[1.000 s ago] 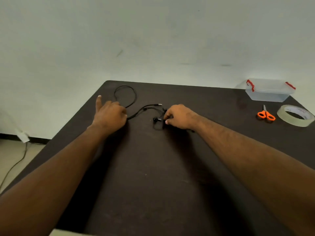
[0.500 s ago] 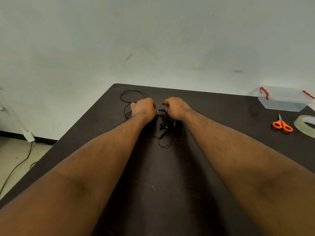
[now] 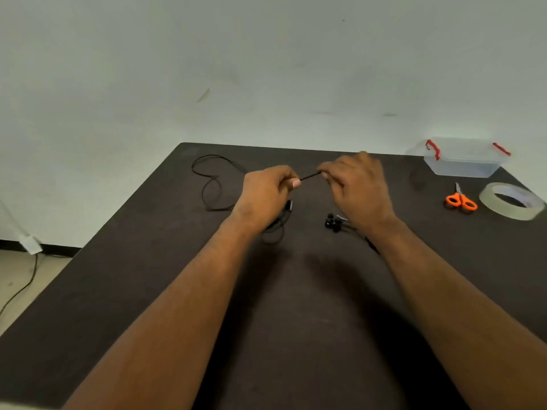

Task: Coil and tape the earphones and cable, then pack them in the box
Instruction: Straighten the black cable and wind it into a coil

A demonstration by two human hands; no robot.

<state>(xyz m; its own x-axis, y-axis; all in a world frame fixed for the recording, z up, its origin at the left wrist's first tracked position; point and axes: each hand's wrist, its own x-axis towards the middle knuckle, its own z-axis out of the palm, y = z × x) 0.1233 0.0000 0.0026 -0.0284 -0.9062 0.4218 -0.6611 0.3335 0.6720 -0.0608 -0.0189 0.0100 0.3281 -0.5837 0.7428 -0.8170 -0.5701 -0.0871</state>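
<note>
- Head view: a dark table [image 3: 296, 321] was set against a pale wall [image 3: 266, 69].
- A black cable [image 3: 309, 176] was pinched taut between the left hand [image 3: 266, 196] and right hand [image 3: 358, 190].

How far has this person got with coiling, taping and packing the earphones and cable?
Done: nothing yet. In hand: the left hand and right hand stretch a black wire between them. Left: the loose cable, tape roll, scissors and lidded plastic box lie untouched.
</note>
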